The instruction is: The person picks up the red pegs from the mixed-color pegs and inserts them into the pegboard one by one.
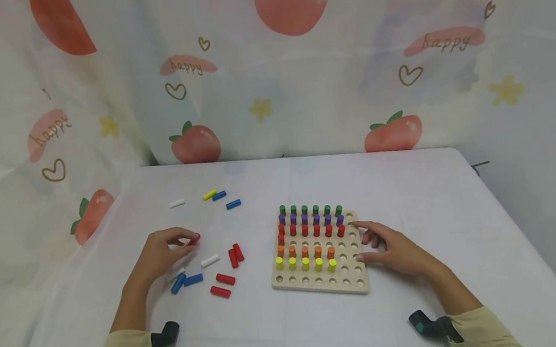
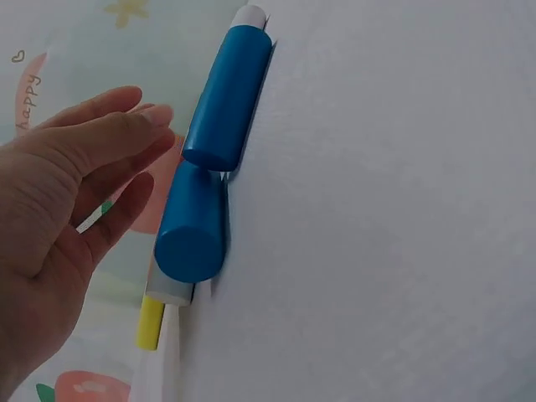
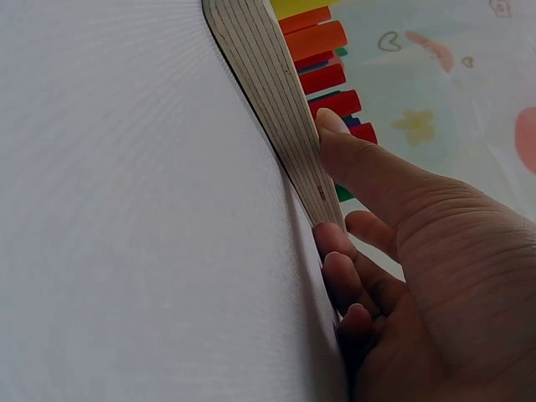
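My left hand (image 1: pixel 163 252) pinches a red peg (image 1: pixel 194 239) between thumb and fingertips, above the left part of the table; in the left wrist view its fingers hide that peg. Below it lie blue pegs (image 2: pixel 228 96) and white pegs (image 1: pixel 210 260). My right hand (image 1: pixel 394 246) rests on the right edge of a wooden pegboard (image 1: pixel 316 287), thumb and index finger spread along it. Its other fingers touch the board's side in the right wrist view. Rows of green, purple, red (image 1: pixel 316 230), orange and yellow pegs (image 1: pixel 305 265) stand upright in the holes.
Several loose red pegs (image 1: pixel 225 279) lie between the left hand and the board. Farther back lie a white peg (image 1: pixel 177 203), a yellow peg (image 1: pixel 209 194) and two blue pegs (image 1: pixel 233 204). A printed curtain (image 1: pixel 309 89) hangs behind the white table (image 1: pixel 256 342).
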Action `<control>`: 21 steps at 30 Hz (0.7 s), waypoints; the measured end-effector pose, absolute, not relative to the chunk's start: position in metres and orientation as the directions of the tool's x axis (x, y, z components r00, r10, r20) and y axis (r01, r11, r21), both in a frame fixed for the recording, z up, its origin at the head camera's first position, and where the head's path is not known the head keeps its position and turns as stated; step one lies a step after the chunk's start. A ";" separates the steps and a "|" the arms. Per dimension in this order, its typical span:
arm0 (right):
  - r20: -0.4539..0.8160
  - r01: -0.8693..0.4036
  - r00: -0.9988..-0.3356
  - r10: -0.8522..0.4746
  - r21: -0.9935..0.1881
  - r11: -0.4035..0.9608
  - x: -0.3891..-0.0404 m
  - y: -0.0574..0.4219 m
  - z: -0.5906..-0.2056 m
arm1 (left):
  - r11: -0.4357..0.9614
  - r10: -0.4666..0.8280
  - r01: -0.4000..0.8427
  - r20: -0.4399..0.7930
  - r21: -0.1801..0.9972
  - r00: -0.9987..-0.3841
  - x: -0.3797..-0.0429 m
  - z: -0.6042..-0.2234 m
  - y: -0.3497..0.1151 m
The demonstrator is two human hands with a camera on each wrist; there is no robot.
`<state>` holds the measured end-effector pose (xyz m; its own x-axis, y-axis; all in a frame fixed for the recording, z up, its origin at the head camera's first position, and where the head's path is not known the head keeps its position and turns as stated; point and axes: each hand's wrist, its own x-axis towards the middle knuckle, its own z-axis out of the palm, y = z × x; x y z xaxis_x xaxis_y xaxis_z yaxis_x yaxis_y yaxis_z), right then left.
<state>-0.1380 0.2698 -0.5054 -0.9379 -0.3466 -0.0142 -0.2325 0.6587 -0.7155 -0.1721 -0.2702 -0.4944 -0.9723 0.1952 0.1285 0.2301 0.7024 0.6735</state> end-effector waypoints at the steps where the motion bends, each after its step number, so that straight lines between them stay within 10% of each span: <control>1: -0.015 -0.230 -0.939 -0.343 -0.714 0.661 -0.138 0.270 -0.506 | 0.697 0.188 0.227 0.132 0.680 -0.973 -0.172 -0.495 -0.271; 21: -0.007 -0.234 -0.939 -0.345 -0.723 0.650 -0.139 0.270 -0.509 | 0.729 0.127 0.179 0.126 0.660 -0.984 -0.172 -0.505 -0.278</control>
